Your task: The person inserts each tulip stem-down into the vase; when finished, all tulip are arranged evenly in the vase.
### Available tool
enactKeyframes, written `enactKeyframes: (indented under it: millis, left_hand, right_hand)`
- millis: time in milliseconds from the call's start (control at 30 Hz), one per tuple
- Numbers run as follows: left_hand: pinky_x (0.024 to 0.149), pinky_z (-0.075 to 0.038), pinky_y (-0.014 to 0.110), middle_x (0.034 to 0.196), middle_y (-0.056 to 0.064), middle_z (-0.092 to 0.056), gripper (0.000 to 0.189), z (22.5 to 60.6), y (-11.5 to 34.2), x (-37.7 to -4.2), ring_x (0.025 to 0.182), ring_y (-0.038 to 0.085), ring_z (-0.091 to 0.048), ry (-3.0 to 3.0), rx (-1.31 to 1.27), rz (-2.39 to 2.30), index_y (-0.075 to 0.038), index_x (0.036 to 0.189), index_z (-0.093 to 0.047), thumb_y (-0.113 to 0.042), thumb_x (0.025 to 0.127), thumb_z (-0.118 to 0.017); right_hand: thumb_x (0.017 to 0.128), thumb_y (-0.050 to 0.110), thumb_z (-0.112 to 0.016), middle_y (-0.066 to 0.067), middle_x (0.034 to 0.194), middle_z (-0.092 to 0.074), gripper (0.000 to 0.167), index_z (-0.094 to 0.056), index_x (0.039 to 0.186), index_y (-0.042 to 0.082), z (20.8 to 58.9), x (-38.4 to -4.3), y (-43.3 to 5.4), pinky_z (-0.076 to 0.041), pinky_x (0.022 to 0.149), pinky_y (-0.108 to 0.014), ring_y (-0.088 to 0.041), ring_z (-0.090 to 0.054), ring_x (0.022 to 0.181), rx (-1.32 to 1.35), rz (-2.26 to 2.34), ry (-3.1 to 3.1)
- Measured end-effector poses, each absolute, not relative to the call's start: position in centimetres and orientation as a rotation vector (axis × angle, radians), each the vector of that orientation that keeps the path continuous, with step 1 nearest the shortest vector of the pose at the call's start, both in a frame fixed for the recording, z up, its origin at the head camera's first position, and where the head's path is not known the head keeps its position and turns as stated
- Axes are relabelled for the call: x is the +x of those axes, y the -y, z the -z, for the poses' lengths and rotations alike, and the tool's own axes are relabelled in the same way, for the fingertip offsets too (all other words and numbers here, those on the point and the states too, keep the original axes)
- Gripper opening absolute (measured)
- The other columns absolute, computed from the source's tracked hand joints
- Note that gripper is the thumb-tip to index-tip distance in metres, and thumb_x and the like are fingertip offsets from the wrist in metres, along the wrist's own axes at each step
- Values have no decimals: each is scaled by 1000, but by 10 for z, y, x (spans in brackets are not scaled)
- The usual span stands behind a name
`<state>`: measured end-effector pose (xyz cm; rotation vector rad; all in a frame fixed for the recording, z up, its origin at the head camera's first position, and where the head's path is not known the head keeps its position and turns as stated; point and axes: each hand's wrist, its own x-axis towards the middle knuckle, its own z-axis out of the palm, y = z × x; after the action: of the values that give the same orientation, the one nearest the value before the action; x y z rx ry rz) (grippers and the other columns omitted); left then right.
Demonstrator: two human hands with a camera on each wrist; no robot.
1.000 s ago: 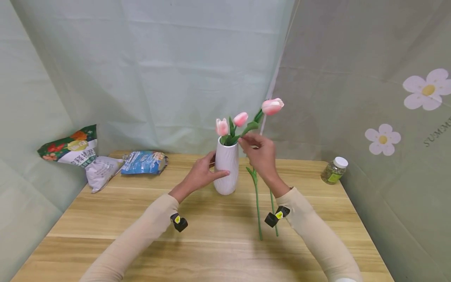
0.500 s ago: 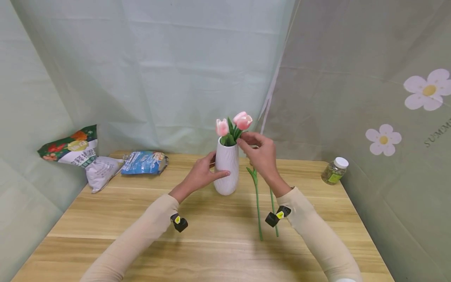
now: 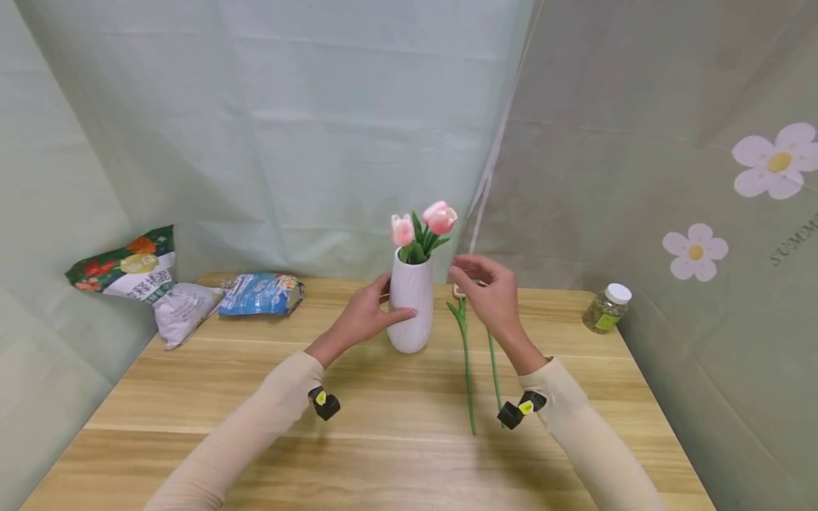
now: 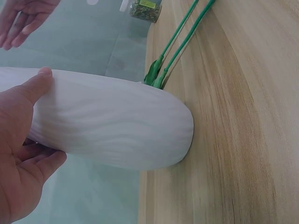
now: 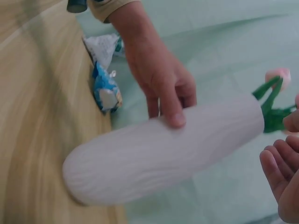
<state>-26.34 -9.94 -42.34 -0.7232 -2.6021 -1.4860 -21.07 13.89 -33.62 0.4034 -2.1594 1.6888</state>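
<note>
A white ribbed vase stands upright on the table, holding pink tulips with green leaves above its rim. My left hand grips the vase from the left, thumb across the front and fingers round the back, as the left wrist view also shows. Just right of the rim, my right hand is in the air with relaxed fingers, holding nothing and apart from the flowers. Beneath it lie two more tulip stems on the table; my right hand mostly hides their blossoms.
At the back left, a blue packet lies beside a white and green bag that leans on the curtain. A lidded jar stands at the right edge of the wooden table. Curtains enclose the back and sides.
One tulip went down into the vase, its blossom dropping left beside the others. My right hand then let go and moved right and slightly down. My left hand stays on the vase.
</note>
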Motion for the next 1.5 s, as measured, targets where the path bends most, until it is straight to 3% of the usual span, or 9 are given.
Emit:
enactKeyframes:
  millis: [367,600,833,1033,1500]
  left_hand:
    - [107,-53,44,142,19,-58,81,420,99,-261,129,33,-60,2610,-711,1495,-1,148,-46,-35,86,-85]
    - [107,-53,44,142,18,-58,80,422,99,-263,129,32,-60,2608,-722,1479,-1,147,-46,-34,86,-85]
    - [107,-54,43,141,18,-58,79,421,99,-263,128,32,-61,2611,-719,1470,-1,147,-46,-33,86,-85]
    - [107,-54,44,142,18,-58,81,421,99,-263,128,32,-61,2604,-727,1476,-2,148,-46,-33,85,-86]
    - [108,-53,45,144,18,-57,83,423,100,-264,130,33,-59,2608,-721,1492,-2,149,-45,-37,86,-84]
  right_hand:
    - [95,11,-73,-23,114,-72,26,-73,116,-4,385,-213,-181,-56,74,-14,-1,-66,88,227,-1649,2269]
    - [95,21,-75,-17,110,-74,28,-75,116,2,431,-224,-211,-63,73,-26,-3,-67,85,99,-1674,2348]
    - [94,24,-76,-16,105,-76,30,-75,115,1,458,-222,-226,-61,69,-20,-15,-72,88,65,-1573,2443]
    - [95,23,-76,-13,104,-77,30,-75,115,1,478,-223,-235,-58,74,-18,-26,-74,95,15,-1453,2539]
    - [93,21,-77,-12,103,-77,32,-75,118,2,502,-227,-241,-56,68,-19,-23,-74,92,-57,-1436,2649]
